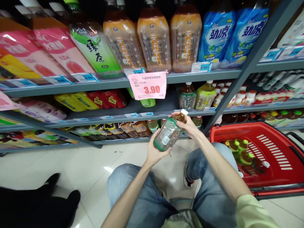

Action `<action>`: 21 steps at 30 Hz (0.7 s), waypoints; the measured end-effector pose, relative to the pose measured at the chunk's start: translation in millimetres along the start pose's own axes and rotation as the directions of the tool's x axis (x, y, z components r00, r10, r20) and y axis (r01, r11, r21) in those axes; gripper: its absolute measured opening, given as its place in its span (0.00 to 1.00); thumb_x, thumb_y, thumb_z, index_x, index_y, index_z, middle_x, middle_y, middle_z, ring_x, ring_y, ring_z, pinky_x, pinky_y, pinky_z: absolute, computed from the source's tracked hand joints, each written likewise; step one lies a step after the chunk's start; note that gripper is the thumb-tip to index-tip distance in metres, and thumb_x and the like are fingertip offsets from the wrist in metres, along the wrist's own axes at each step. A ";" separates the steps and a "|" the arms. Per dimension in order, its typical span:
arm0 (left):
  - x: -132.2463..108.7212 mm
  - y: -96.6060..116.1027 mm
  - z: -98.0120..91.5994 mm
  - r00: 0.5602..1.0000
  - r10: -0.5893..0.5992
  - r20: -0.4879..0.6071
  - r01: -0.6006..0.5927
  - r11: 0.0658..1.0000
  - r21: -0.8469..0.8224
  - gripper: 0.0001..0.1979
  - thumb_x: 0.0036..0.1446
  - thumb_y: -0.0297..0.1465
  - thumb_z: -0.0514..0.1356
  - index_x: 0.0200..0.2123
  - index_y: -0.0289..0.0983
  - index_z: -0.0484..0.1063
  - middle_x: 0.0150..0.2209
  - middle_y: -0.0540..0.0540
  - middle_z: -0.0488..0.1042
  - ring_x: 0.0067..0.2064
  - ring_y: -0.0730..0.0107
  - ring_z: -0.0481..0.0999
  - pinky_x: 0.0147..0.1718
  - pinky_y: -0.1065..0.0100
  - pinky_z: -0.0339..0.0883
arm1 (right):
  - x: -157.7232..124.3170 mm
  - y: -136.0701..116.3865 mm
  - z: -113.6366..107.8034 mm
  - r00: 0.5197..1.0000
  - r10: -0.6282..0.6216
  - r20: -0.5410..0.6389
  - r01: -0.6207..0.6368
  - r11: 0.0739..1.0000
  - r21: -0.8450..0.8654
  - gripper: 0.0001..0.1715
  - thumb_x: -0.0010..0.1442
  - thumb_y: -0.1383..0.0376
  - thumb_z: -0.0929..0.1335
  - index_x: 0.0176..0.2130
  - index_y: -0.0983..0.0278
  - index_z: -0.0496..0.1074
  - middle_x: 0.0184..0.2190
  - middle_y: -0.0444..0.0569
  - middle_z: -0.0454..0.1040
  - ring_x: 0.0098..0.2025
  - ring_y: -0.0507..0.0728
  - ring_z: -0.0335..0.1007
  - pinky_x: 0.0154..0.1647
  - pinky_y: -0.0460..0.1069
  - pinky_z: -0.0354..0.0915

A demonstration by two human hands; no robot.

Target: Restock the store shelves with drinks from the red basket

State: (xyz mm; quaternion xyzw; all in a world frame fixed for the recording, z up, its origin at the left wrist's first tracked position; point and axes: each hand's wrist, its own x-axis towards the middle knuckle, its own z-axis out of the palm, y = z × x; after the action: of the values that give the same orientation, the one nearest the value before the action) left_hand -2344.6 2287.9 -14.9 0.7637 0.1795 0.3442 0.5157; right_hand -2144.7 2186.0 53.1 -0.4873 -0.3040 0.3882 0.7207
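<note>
Between my two hands, above my knees and in front of the shelf, is a large tea bottle (167, 133) with a green label and a white cap. It is tilted, its cap up and to the right. My left hand (155, 148) is wrapped round its lower end. My right hand (187, 125) grips it near the neck, with some fingers hidden behind the bottle. Beyond it, a dark green-labelled bottle (187, 96) and a yellow-green bottle (205, 95) stand on the middle shelf.
A red shopping basket (273, 142) with several bottles (245, 156) sits at my right. Large drink bottles (154, 41) line the upper shelf (99, 85), where a pink price sign (148, 85) hangs. Another person's dark shoes and clothing (54, 196) show at lower left on the tiled floor (95, 171).
</note>
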 end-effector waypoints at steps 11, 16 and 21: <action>33.5 37.4 -16.6 0.961 -0.083 0.264 0.091 0.996 -0.018 0.41 0.53 0.38 0.73 0.68 0.46 0.62 0.70 0.39 0.61 0.70 0.47 0.62 0.68 0.49 0.59 | -24.5 -3.5 20.4 0.922 -0.384 -0.042 0.273 0.724 -0.633 0.40 0.42 0.55 0.82 0.51 0.63 0.73 0.48 0.54 0.79 0.51 0.64 0.76 0.57 0.57 0.68; 68.1 105.6 0.9 0.959 0.111 0.260 -0.195 0.926 0.323 0.26 0.58 0.35 0.70 0.59 0.48 0.74 0.60 0.43 0.74 0.62 0.49 0.71 0.64 0.48 0.64 | -26.3 2.7 24.2 0.893 -0.449 -0.016 0.244 0.514 -0.822 0.39 0.47 0.57 0.77 0.57 0.62 0.71 0.53 0.58 0.77 0.52 0.67 0.74 0.48 0.57 0.72; 85.9 120.4 22.7 0.967 0.096 0.236 -0.168 0.937 0.305 0.20 0.53 0.33 0.71 0.51 0.45 0.79 0.50 0.44 0.80 0.53 0.49 0.76 0.57 0.49 0.69 | -27.5 3.2 20.3 0.892 -0.453 -0.019 0.217 0.464 -0.859 0.51 0.47 0.58 0.76 0.67 0.63 0.63 0.54 0.59 0.75 0.53 0.67 0.73 0.42 0.55 0.73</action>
State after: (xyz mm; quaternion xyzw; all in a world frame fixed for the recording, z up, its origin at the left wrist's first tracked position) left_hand -2278.2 2278.4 118.8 0.8811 0.1240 0.2586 0.3759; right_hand -2176.3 2172.6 55.4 -0.7450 -0.4511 -0.0192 0.4911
